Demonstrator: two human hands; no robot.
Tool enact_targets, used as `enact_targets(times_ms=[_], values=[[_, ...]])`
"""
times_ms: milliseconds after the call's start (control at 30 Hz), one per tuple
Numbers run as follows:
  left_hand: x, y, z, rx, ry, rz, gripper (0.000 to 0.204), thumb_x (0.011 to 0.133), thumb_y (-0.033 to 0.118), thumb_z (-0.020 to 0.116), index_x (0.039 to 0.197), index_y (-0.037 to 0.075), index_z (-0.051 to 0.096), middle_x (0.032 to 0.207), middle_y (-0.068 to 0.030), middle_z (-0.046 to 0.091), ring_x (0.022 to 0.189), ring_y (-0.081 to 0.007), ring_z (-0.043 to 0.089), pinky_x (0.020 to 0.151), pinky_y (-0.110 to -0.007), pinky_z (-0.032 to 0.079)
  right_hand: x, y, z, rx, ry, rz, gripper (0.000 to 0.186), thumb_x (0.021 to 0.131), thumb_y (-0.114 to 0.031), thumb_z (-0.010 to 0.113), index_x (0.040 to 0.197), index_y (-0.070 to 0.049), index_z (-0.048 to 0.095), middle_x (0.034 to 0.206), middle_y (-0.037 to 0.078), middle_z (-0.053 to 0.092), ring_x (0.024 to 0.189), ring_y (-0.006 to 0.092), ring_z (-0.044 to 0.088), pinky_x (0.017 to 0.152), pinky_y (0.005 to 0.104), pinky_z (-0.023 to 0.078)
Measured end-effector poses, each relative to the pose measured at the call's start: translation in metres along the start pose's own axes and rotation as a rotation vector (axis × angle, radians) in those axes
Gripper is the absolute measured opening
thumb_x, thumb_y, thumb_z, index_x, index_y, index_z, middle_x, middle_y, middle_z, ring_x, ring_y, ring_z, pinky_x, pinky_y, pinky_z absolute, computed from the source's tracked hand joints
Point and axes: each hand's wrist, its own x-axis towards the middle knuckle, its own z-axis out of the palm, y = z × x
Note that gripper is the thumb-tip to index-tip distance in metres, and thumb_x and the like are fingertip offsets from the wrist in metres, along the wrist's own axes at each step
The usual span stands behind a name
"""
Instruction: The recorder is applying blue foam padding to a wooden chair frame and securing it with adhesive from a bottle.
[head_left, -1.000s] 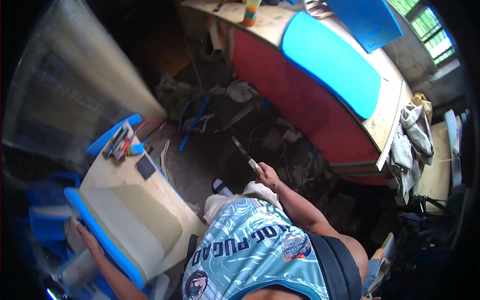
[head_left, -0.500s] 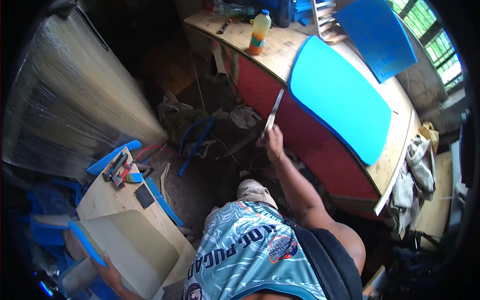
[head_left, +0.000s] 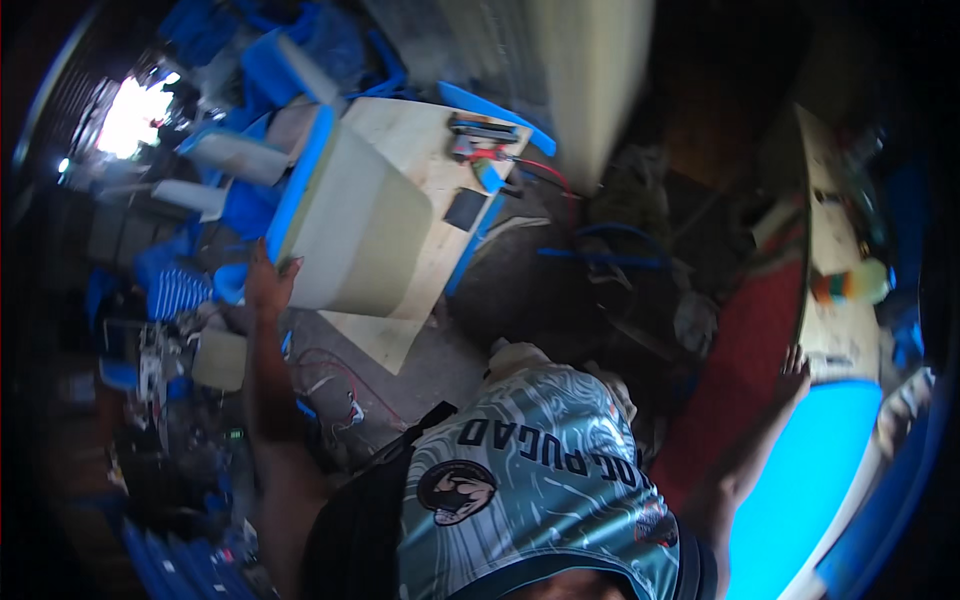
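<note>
1. Head view, 9 o'clock: the left hand (head_left: pixel 270 285) is at the lower corner of a beige-grey panel (head_left: pixel 350 215), touching its blue edge, with the thumb spread from the fingers. Whether this grip closes on the panel, I cannot tell.
2. Head view, 10 o'clock: that panel lies at a slant on the plywood tabletop (head_left: pixel 380 345), its blue edge facing 9 o'clock.
3. Head view, between 3 and 4 o'clock: the right hand (head_left: pixel 796 378) is at the near edge of the other tabletop (head_left: pixel 825 215), just beside the upper end of a bright blue sheet (head_left: pixel 805 490). Blur hides this grip, so I cannot tell whether it is open, closed or holding anything.
4. Head view, 12 o'clock: a staple gun (head_left: pixel 482 140) lies on the plywood tabletop, near a dark square pad (head_left: pixel 463 209). A red hose (head_left: pixel 560 178) curves off toward 1 o'clock.
5. Head view, 3 o'clock: a bottle (head_left: pixel 862 283) with orange on it is on the other tabletop, near the blue sheet.
</note>
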Motion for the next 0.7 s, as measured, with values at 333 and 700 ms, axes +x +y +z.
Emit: enact_targets(times_ms=[333,700], values=[[0.013,0.012,-0.019,0.107,-0.042,-0.065,0.101,0.065,0.051,0.081,0.141,0.001,0.037,0.135,-0.0207,0.052,0.123,-0.0363,0.051,0.100,-0.048,0.041,-0.136,0.240,0.037,-0.509,-0.332,0.260,0.018,0.095,-0.029,0.049,0.091,-0.013,0.056,0.077,0.002,0.057,0.065,0.0134,0.055,0.048,0.0270,0.043],[0.032,-0.022,0.020,-0.102,0.091,0.135,0.082,0.075,0.044,0.078,0.134,-0.005,0.047,0.129,-0.0264,0.055,0.116,-0.0412,0.055,0.098,-0.043,0.044,-0.190,0.346,0.027,-1.180,-0.219,0.437,0.023,0.095,-0.029,0.055,0.094,-0.007,0.060,0.078,0.007,0.064,0.060,0.0187,0.063,0.048,0.0322,0.052]])
